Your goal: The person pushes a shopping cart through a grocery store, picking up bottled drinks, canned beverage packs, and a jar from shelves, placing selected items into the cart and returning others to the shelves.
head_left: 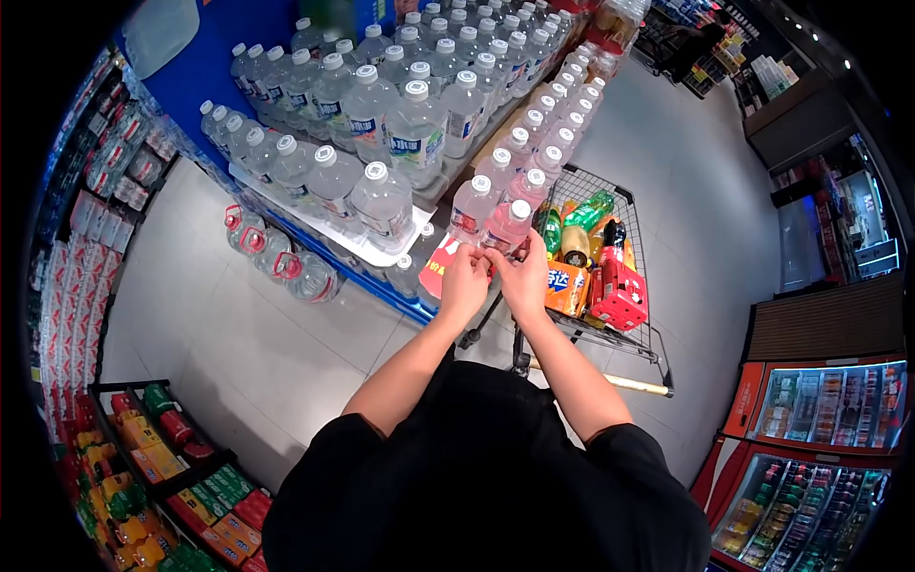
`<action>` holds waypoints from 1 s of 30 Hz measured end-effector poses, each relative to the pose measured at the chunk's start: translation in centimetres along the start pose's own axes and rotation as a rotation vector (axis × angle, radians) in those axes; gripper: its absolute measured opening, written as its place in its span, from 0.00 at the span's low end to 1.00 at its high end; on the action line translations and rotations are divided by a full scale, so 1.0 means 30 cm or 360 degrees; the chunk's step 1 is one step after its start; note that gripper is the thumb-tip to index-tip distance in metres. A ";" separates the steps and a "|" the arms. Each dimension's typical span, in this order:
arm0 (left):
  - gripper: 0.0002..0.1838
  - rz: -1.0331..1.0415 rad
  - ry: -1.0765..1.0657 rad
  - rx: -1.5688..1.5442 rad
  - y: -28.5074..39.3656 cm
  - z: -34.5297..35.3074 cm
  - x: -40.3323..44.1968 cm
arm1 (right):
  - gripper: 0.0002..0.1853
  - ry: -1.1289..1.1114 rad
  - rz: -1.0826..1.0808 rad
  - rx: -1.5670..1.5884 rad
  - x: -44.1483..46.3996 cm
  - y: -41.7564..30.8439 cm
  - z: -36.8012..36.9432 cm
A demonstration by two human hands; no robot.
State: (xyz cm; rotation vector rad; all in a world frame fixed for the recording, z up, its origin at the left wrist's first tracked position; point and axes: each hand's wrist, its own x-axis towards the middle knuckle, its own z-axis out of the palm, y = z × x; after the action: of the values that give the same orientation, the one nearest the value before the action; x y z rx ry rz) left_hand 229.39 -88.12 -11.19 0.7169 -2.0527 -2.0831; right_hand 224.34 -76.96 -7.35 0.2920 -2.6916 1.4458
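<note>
A clear plastic bottle with a pink tint and a white cap (507, 225) stands at the near end of a double row of such bottles. At its lower front, my left hand (466, 283) has its fingers bent and pinched together; whatever they grip is hidden. My right hand (523, 276) lies against the bottle's lower right side, fingers curled round it and thumb toward the left hand. The two hands meet at the fingertips. Just left of them hangs a red and yellow price sign (435, 271). Another pink bottle (472, 204) is close behind.
A shopping cart (624, 195) beside my right hand holds drink bottles, an orange pack (566, 287) and a red pack (620, 297). Large clear bottles (416, 133) crowd the display at left. Red-handled jugs (310, 276) stand on the floor. Drink coolers (829, 405) line the right; a person is far back.
</note>
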 end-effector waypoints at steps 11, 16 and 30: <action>0.12 0.0117 0.0153 0.0011 -0.047 0.047 0.029 | 0.47 0.0096 0.0021 -0.0101 0.026 0.024 0.032; 0.11 0.0128 0.0138 0.0069 -0.020 0.046 0.010 | 0.47 0.0068 -0.0067 0.0016 0.031 0.050 0.015; 0.20 0.0926 -0.1398 0.1102 -0.110 0.316 -0.361 | 0.29 0.0553 0.0845 -0.1658 -0.219 0.905 -1.246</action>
State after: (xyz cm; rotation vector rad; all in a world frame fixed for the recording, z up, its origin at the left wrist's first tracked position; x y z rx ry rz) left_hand 235.72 -74.80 -12.16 -0.8677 -2.9361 -1.4171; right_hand 224.36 -30.36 -9.86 -0.6938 -2.8540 -0.0537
